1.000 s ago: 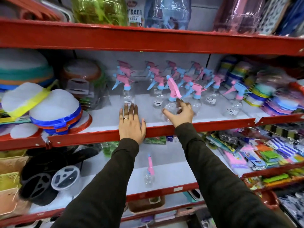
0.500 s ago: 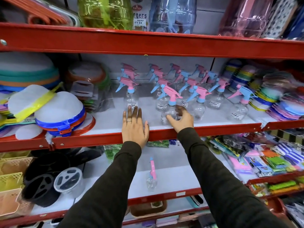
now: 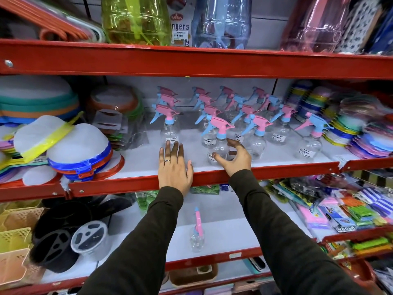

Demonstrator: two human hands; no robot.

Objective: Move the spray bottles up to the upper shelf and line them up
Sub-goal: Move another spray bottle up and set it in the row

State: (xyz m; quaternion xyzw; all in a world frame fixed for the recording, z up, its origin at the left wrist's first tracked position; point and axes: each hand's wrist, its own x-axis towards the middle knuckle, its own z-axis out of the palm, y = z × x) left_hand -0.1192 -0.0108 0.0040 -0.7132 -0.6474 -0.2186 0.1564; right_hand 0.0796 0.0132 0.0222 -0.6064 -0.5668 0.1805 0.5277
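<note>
Several clear spray bottles (image 3: 257, 133) with pink-and-blue trigger heads stand in rows on the upper shelf (image 3: 287, 168). One front bottle (image 3: 220, 143) stands upright near the shelf's edge. My right hand (image 3: 234, 159) is at its base with thumb and fingers spread loosely around it, not clamped. My left hand (image 3: 174, 169) lies flat, palm down, on the shelf edge just in front of the leftmost bottle (image 3: 169, 133). One more spray bottle (image 3: 197, 238) stays alone on the lower shelf (image 3: 212, 259), between my forearms.
Stacked round lids with coloured rims (image 3: 80, 154) fill the upper shelf's left side; stacked coloured plates (image 3: 370, 141) fill its right. Black containers (image 3: 57, 237) and yellow baskets (image 3: 12, 235) sit lower left, packaged goods (image 3: 348, 211) lower right. Big plastic jars (image 3: 136, 18) stand on the top shelf.
The bottle in my right hand went from tilted to upright on the upper shelf. My right hand's fingers have loosened and spread off it. My left hand stayed flat.
</note>
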